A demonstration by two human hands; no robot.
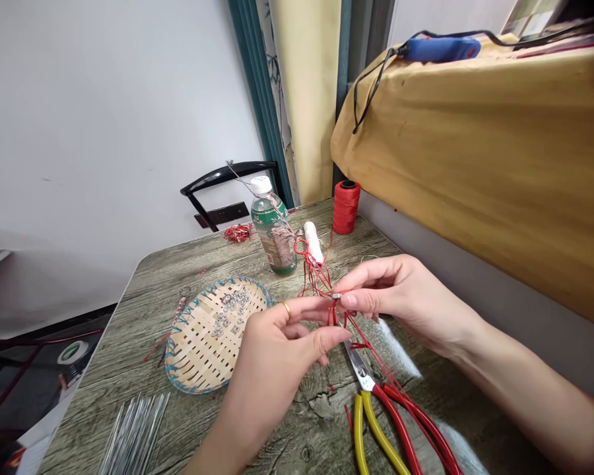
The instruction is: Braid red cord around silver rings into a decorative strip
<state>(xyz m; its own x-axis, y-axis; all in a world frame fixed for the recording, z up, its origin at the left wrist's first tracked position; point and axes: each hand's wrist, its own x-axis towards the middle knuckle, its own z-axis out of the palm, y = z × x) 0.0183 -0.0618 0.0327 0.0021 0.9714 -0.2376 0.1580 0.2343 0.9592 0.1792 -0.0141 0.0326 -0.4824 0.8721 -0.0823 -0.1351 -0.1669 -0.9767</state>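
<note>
My right hand (391, 290) pinches a small silver bead (336, 296) with red cord (363, 343) running through or beside it; which, I cannot tell. Close below on the left, my left hand (287, 349), with a ring on one finger, has strands of the same cord between its fingers. The strands lead up to a red ring-shaped loop (301, 246) near a plastic bottle (273, 231), whose neck has string tied around it. Under the hands lie scissors with red handles (398, 422), beside yellow tool handles (360, 429).
A woven bamboo tray (193, 349) holding several small silver beads lies on the left. Thin metal rods (136, 432) are at the front left. Behind stand a red thread spool (346, 208) and a white spool (313, 242). A yellow-draped surface (465, 132) borders the table's right.
</note>
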